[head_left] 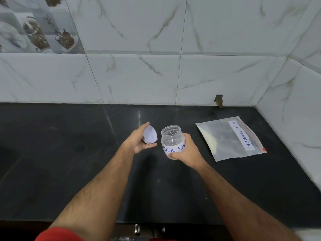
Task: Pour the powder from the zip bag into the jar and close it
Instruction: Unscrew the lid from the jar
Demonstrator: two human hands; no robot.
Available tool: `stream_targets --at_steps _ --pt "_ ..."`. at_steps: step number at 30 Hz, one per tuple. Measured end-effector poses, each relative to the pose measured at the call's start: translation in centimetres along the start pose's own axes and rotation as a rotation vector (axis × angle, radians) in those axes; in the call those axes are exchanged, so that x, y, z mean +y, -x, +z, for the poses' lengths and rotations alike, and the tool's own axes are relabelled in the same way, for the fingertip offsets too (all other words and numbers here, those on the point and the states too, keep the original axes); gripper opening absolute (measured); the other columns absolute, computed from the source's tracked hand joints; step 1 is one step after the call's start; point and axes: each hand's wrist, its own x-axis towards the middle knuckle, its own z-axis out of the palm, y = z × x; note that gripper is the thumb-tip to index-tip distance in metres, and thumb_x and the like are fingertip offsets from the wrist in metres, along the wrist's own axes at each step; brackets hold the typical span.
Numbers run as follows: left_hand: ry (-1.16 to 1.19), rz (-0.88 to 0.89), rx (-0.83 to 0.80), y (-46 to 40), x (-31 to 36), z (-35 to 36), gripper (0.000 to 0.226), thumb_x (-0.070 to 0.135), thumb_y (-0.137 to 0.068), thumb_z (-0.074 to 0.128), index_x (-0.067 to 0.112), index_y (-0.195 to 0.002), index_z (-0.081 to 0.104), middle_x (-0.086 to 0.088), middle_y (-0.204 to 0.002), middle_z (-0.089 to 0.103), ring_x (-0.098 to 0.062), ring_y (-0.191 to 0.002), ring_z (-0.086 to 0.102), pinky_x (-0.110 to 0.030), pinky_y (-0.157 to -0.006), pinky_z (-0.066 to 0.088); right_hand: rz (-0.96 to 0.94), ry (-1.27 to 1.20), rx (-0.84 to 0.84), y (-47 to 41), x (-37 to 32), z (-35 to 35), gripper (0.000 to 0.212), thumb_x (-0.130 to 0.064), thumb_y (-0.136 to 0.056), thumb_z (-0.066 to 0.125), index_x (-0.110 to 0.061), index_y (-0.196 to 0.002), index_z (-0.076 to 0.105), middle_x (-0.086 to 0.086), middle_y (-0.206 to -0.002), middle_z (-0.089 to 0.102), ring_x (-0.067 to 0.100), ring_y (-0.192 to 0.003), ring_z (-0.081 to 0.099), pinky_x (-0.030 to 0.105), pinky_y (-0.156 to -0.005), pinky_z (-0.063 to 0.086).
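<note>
Clear plastic, open at the mouth: the jar stands on the black bench at centre, and my right hand wraps its labelled side from 4 o'clock, thumb across the front near the base. My left hand sits just beside it at 9 o'clock, fingers curled round the pale lid, which it holds tilted with the hollow side toward me. So the jar is uncapped and, as far as I can tell through the wall, has no powder in it.

The relation I care about: the zip bag lies flat on the bench at 3 o'clock from the jar, apart from it, near the corner of the tiled wall. Its long axis runs roughly 10 to 4 o'clock, the red-tabbed zip edge on the far right side, and the powder heaped along the edge nearest the jar. My right hand is clearly the nearer one to it. I judge the lid must go down first, at 9 o'clock out of the way, then the right hand lets go of the jar and reaches across for the bag
</note>
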Motion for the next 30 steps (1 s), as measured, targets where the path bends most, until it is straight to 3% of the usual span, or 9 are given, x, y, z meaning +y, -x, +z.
stream_targets --at_steps 5,11,12,14,16,20,26,30 --pt "-0.009 0.016 0.148 -1.2 -2.3 -2.9 0.040 -0.002 -0.094 0.049 0.002 -0.134 0.047 -0.023 -0.130 0.054 -0.032 -0.096 0.064 -0.043 -0.066 0.060 0.042 -0.035 -0.007 -0.3 0.8 1.2 0.093 -0.040 -0.045 0.092 -0.031 -0.125 0.046 -0.012 -0.120 0.062 0.008 -0.104 0.065 0.025 -0.084 0.058" --pt "-0.226 0.034 0.400 -2.2 -4.2 -6.6 0.029 -0.007 -0.090 0.052 0.003 -0.118 0.054 -0.021 -0.126 0.054 -0.041 -0.099 0.063 -0.036 -0.051 0.061 0.058 -0.055 -0.009 -0.1 1.2 2.3 0.089 -0.027 -0.054 0.095 -0.029 -0.126 0.044 -0.012 -0.120 0.059 0.005 -0.106 0.063 0.016 -0.079 0.050" --pt "-0.292 0.035 0.444 -2.5 -4.4 -7.1 0.031 -0.006 -0.089 0.053 0.004 -0.117 0.054 -0.021 -0.126 0.055 -0.043 -0.102 0.063 -0.039 -0.053 0.062 0.060 -0.059 -0.008 0.0 1.2 2.5 0.087 -0.025 -0.055 0.096 -0.030 -0.124 0.044 -0.012 -0.120 0.060 0.005 -0.106 0.063 0.015 -0.078 0.049" --pt "-0.520 0.050 0.542 -2.9 -4.8 -8.2 0.037 -0.001 -0.084 0.056 0.007 -0.121 0.058 -0.019 -0.124 0.060 -0.043 -0.105 0.063 -0.045 -0.070 0.063 0.061 -0.065 -0.003 0.0 1.2 2.8 0.085 -0.023 -0.055 0.096 -0.031 -0.122 0.045 -0.012 -0.119 0.061 0.004 -0.105 0.063 0.014 -0.077 0.048" --pt "-0.768 0.085 0.611 -2.8 -4.9 -8.4 0.040 0.007 -0.083 0.060 0.008 -0.123 0.060 -0.017 -0.119 0.065 -0.040 -0.106 0.063 -0.041 -0.081 0.058 0.063 -0.069 0.004 0.0 1.3 3.1 0.083 -0.023 -0.056 0.096 -0.032 -0.121 0.045 -0.014 -0.117 0.062 0.001 -0.103 0.063 0.012 -0.076 0.047" --pt "-1.045 0.089 0.661 -2.2 -4.7 -8.2 0.038 0.026 -0.087 0.067 0.009 -0.121 0.061 -0.015 -0.119 0.065 -0.036 -0.108 0.063 -0.037 -0.076 0.050 0.081 -0.040 0.002 0.0 1.5 3.5 0.085 -0.028 -0.055 0.097 -0.033 -0.122 0.044 -0.018 -0.113 0.061 0.003 -0.101 0.063 0.018 -0.083 0.049" --pt "-1.145 0.063 0.676 -2.4 -5.5 -9.0 0.051 0.037 -0.087 0.068 0.009 -0.128 0.057 -0.018 -0.129 0.052 -0.038 -0.115 0.056 -0.042 -0.087 0.048 0.073 0.061 -0.014 -0.5 1.8 4.4 0.094 -0.036 -0.051 0.097 -0.027 -0.129 0.046 -0.019 -0.111 0.058 0.011 -0.109 0.062 0.024 -0.088 0.053" --pt "-1.144 0.139 0.690 -1.7 -5.9 -9.1 0.050 0.035 -0.090 0.066 0.011 -0.132 0.055 -0.017 -0.131 0.050 -0.038 -0.121 0.049 -0.044 -0.090 0.046 0.064 0.072 -0.006 -0.8 1.5 5.4 0.088 -0.048 -0.047 0.092 -0.037 -0.120 0.044 -0.017 -0.114 0.061 0.012 -0.112 0.060 0.034 -0.093 0.055"
